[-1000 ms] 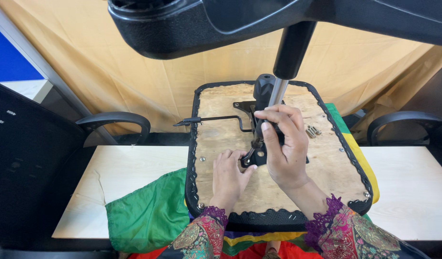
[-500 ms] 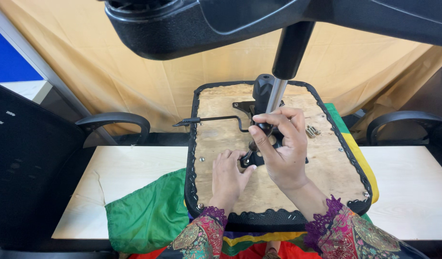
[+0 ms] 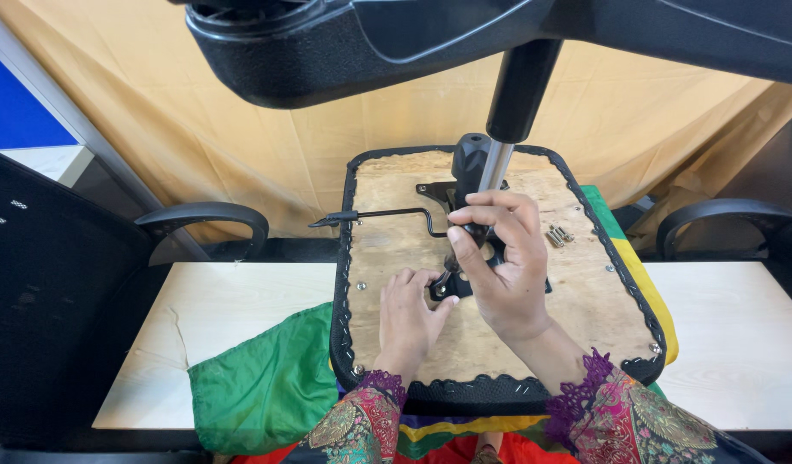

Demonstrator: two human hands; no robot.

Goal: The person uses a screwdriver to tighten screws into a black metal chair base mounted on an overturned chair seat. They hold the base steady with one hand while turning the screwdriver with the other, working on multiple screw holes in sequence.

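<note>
1. On the table (image 3: 241, 318), an upturned chair seat (image 3: 499, 283) is laid plywood side up, over a green cloth (image 3: 258, 387).
2. A black mechanism plate (image 3: 465, 258) is seen at the middle of the seat, with a gas cylinder (image 3: 496, 163) rising from it toward the chair base (image 3: 413, 43) overhead.
3. The right hand (image 3: 499, 266) is placed over the plate, just below the foot of the cylinder. Its fingers (image 3: 486, 215) are curled and pinched together on something small at the plate; what is pinched cannot be told, as it is hidden by the fingers.
4. The left hand (image 3: 409, 318) is laid flat on the plywood, fingers loose and spread. Its fingertips (image 3: 435, 288) touch the lower left corner of the plate. Nothing is gripped.
5. The plate is thus found under the right fingers and just ahead of the left fingertips, between the two hands.
6. A black lever (image 3: 379, 215) is seen running left from the plate, past the seat edge.
7. Loose bolts (image 3: 559, 234) are noted on the plywood, right of the right hand, apart from it.
8. Black armrests (image 3: 203, 219) are seen beyond the table on either side.
</note>
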